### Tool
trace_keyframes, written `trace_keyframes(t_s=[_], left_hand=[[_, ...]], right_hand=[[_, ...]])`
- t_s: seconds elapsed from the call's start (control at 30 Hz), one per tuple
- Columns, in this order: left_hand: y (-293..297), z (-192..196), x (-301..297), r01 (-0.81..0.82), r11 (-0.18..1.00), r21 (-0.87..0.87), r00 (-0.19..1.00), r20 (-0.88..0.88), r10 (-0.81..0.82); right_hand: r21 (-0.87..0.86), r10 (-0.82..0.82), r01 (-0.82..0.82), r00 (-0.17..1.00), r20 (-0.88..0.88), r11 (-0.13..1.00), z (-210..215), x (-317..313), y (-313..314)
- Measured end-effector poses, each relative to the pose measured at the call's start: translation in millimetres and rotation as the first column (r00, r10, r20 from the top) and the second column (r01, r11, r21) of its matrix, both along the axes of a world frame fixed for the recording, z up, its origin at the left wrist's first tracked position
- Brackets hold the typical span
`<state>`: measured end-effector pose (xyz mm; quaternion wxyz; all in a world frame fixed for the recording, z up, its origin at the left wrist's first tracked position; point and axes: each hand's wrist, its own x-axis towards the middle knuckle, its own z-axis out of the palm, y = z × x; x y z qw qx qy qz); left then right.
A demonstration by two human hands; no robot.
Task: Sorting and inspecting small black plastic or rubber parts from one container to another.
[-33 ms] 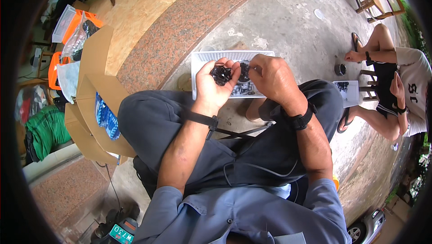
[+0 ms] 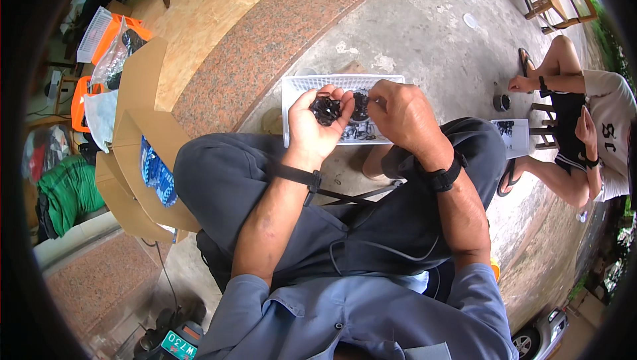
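My left hand [image 2: 309,129] is cupped palm up, fingers curled round a heap of small glossy black parts [image 2: 326,112]; their exact kind is too small to tell. Close beside it, my right hand [image 2: 408,120] has its fingers pinched together, back of the hand up. Whatever it grips, if anything, is hidden by the fingers. Both hands are over a white plastic basket [image 2: 286,121] in front of my knees. Between the hands, a round batch of black parts [image 2: 360,106] shows in the basket. More small dark pieces [image 2: 358,132] lie along its near side.
An open cardboard box [image 2: 136,181] stands left of my knee, a blue packet [image 2: 156,171] inside. At right another person [image 2: 607,114] sits beside a white tray [image 2: 519,140] with black parts and a dark round container [image 2: 502,102]. A wooden chair [image 2: 544,1] stands far right.
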<state>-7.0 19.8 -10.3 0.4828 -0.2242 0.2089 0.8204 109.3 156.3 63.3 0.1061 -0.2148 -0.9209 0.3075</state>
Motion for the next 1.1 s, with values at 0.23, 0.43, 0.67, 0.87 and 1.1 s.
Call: trace_keyframes(t_s=[0.23,0.43,0.67,0.87,1.1], left_hand=[[-0.2,-1.3,-0.5,-0.015,0.999,-0.045,1.000,-0.010,0.014],[0.5,1.4,-1.4,-0.028,0.996,-0.089,0.999,0.019,0.030],[-0.7,0.2,-4.5,-0.010,0.998,-0.070,1.000,-0.010,0.009],[0.8,4.3,0.0,0.012,0.999,-0.033,1.000,-0.028,-0.013],[2.7,0.4,6.3,0.053,0.997,-0.064,0.992,-0.111,-0.060]], right_hand=[[0.108,-0.046,0.045,0.999,0.001,0.993,-4.2,1.5,0.7],[0.143,-0.041,0.046,0.999,-0.036,0.989,-6.9,3.1,2.9],[0.138,-0.040,0.045,0.998,-0.039,0.989,-5.2,1.7,2.7],[-0.031,0.046,-0.048,0.998,-0.050,0.998,-0.3,-0.9,-4.3],[-0.038,0.207,-0.211,0.974,-0.094,0.977,-24.3,-6.7,-37.6]])
